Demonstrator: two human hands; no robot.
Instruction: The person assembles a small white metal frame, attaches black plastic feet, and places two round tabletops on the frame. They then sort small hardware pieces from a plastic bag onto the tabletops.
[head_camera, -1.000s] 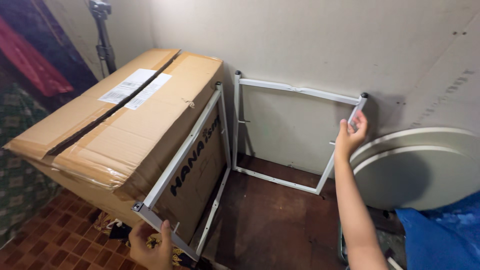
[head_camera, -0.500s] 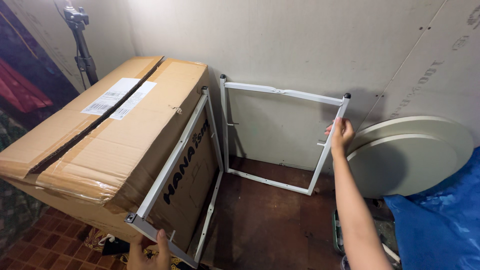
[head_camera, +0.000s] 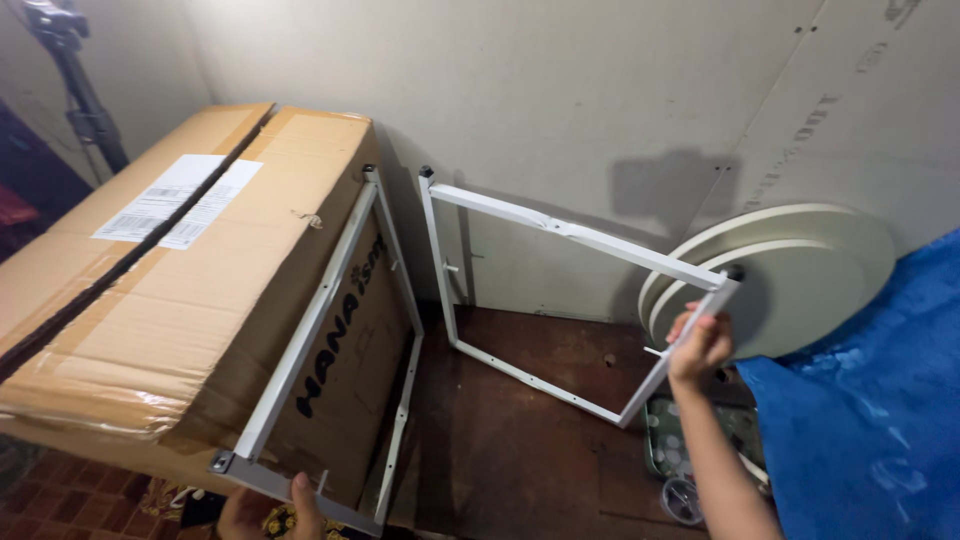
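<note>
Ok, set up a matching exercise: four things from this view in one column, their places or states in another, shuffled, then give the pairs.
Things:
1. cardboard box
2. left metal frame
3. right metal frame
4. round white discs

Places or states:
A. gripped at its upper corner by the right hand
B. leaning on the wall beside blue sheeting
C. resting against the box, left hand at its bottom
D. taped shut, paper label on top

Pairs: 1-D, 2-C, 3-A, 4-B

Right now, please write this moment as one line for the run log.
left hand: grips lower bar of left white frame | right hand: grips right white frame near top corner | cardboard box: beside left frame
</note>
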